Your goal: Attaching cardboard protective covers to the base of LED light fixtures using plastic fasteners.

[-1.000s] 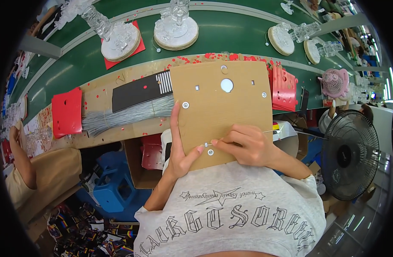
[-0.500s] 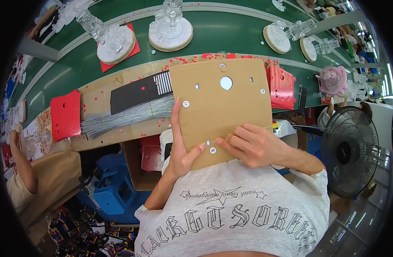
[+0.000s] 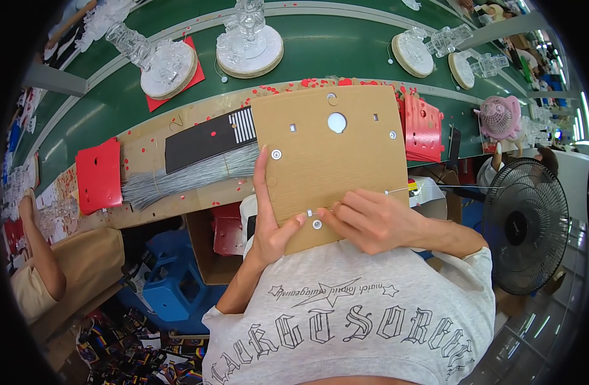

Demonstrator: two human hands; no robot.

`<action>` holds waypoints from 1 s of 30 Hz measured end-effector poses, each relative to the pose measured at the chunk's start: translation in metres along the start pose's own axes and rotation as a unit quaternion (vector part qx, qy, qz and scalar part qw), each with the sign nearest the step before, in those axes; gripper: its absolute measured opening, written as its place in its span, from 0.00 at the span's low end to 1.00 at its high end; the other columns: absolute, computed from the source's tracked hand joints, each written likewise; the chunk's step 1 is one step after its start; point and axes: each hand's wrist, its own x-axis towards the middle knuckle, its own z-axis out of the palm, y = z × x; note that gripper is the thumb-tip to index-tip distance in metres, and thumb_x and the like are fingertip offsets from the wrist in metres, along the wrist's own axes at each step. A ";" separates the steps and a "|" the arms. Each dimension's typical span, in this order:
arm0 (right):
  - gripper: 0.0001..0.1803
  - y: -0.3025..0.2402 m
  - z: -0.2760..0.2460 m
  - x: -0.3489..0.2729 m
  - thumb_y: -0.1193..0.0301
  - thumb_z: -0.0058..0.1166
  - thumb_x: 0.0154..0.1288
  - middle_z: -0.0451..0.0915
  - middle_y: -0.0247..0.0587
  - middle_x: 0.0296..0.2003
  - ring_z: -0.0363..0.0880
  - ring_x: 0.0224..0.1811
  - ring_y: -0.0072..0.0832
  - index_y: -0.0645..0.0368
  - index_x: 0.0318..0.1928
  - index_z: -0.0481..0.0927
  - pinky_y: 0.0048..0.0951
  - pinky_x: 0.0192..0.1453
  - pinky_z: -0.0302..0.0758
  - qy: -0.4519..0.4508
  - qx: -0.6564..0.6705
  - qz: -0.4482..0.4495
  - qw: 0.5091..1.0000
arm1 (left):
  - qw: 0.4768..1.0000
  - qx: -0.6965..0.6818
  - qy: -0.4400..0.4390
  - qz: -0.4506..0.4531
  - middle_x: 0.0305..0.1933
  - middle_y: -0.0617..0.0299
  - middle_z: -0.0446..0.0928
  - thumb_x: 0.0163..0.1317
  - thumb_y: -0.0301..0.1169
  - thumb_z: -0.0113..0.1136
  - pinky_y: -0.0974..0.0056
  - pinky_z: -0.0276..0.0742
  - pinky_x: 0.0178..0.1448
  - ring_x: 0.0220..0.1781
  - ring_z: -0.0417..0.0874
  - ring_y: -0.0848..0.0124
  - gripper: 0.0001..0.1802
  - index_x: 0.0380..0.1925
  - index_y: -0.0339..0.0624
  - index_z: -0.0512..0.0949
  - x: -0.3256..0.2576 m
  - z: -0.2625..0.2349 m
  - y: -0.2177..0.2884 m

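Observation:
A brown cardboard panel (image 3: 345, 160) stands in front of my chest, with a large round hole, small slots and white-ringed holes in it. My left hand (image 3: 269, 236) grips its lower left edge, thumb on the face, index finger stretched up along the side. My right hand (image 3: 376, 221) lies against the lower part of the panel, fingers pinched on a thin metal wire (image 3: 429, 187) beside a small slot. The wire's long end runs out to the right past the hand. Behind the curled fingers, part of the wire is hidden.
A bundle of thin wires (image 3: 192, 176) and a black card (image 3: 201, 142) lie on the bench left of the panel. Red sheets (image 3: 99, 174) are stacked at left, more red sheets (image 3: 422, 128) at right. Clear figures on round bases (image 3: 249, 59) stand beyond. A black fan (image 3: 525, 224) is at right.
My right hand and the panel have shifted slightly left. More of the wire shows just right of the panel. At far left, another person's arm has moved slightly.

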 end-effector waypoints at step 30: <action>0.22 0.006 0.021 -0.001 0.77 0.62 0.46 0.78 0.40 0.36 0.79 0.34 0.30 0.73 0.46 0.85 0.27 0.33 0.80 0.143 0.075 0.031 0.986 | 0.999 0.014 -0.017 0.034 0.83 0.44 0.45 0.49 0.19 0.56 0.52 0.54 0.81 0.83 0.52 0.53 0.64 0.81 0.41 0.28 0.008 0.003 -0.001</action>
